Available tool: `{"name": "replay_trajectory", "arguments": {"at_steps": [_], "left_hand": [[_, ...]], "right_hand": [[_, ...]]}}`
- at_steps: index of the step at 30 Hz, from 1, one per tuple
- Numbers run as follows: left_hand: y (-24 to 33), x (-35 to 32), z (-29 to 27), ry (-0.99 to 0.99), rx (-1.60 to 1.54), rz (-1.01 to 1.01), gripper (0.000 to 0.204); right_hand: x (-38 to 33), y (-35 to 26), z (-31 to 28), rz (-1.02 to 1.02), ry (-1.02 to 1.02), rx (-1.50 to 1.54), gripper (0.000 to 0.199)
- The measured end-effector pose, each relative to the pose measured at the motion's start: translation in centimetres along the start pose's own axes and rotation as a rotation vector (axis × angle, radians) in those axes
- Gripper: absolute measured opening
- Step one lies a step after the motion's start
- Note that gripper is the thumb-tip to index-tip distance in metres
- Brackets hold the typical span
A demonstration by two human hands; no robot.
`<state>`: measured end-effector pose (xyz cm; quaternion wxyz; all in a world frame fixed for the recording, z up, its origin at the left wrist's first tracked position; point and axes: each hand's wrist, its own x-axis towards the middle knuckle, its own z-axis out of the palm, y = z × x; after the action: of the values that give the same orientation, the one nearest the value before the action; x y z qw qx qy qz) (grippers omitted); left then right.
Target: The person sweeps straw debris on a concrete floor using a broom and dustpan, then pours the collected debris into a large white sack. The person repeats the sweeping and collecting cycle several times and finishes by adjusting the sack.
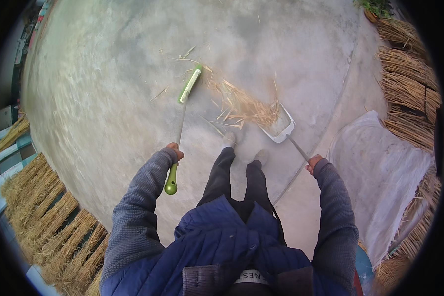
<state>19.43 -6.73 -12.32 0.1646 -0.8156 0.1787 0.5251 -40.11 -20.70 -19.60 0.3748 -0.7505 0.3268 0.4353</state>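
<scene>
A person in a blue padded jacket stands on a concrete floor (pixel 108 98), working with 2 tools at once. The left hand (pixel 174 151) has its fingers wrapped tight around the handle of a green broom (pixel 190 85), gripping just above the rounded knob at its end; the brush head rests on the floor well ahead of the fingers. The right hand (pixel 313 163) is closed around the thin metal handle of a white dustpan (pixel 280 127), whose mouth sits just beyond the fingers, touching a loose pile of straw (pixel 244 106). The straw looks light, dry and brittle, likely to scatter under a hard stroke. Both tools seem light and stiff, best held high on their handles, as here. Bundles of straw (pixel 404 74) line the edges, and a pale sheet (pixel 380 167) lies beside the right hand.
</scene>
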Motion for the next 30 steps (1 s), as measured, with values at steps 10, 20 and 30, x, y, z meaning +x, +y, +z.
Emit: {"name": "replay_trajectory", "arguments": {"at_steps": [10, 20, 30], "left_hand": [[4.8, -6.1, 17.1, -0.213, 0.356, 0.357, 0.028], [5.5, -13.8, 19.5, -0.066, 0.336, 0.531, 0.028], [-4.6, -20.1, 16.1, -0.181, -0.357, 0.189, 0.02]], "right_hand": [[-2.1, -0.4, -2.6, -0.101, 0.13, 0.032, 0.018], [-0.1, 2.5, 0.5, -0.103, 0.251, 0.153, 0.03], [10.4, 10.7, 10.0, -0.319, 0.273, 0.377, 0.024]]}}
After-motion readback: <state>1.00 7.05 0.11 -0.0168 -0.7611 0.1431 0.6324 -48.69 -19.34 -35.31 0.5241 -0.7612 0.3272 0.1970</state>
